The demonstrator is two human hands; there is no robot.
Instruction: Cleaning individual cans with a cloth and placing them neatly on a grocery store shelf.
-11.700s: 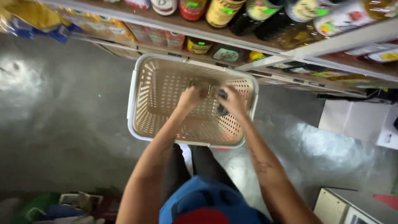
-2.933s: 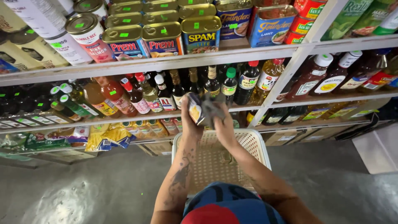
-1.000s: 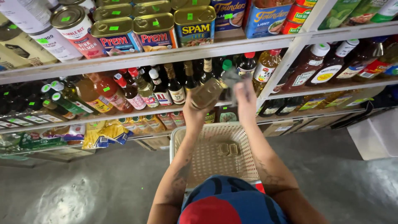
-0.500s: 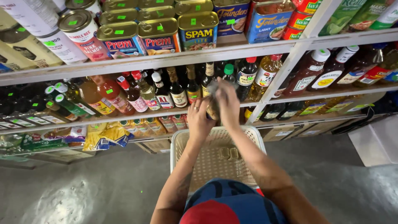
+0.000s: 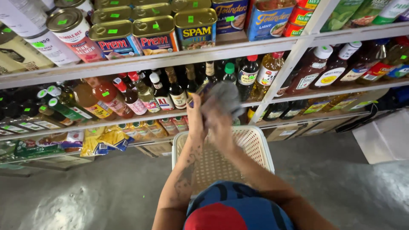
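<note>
Head view: left hand (image 5: 197,116) fingers grip bottle (image 5: 200,88); right hand (image 5: 219,121) fingers clutch grey cloth (image 5: 226,97) against it.

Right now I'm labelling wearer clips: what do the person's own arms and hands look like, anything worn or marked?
Both forearms are bare, with no sleeves, gloves, watch or bracelet in view. The left forearm carries dark tattoo markings along its length. The left hand and right hand show no rings, though blur hides fine detail.
</note>
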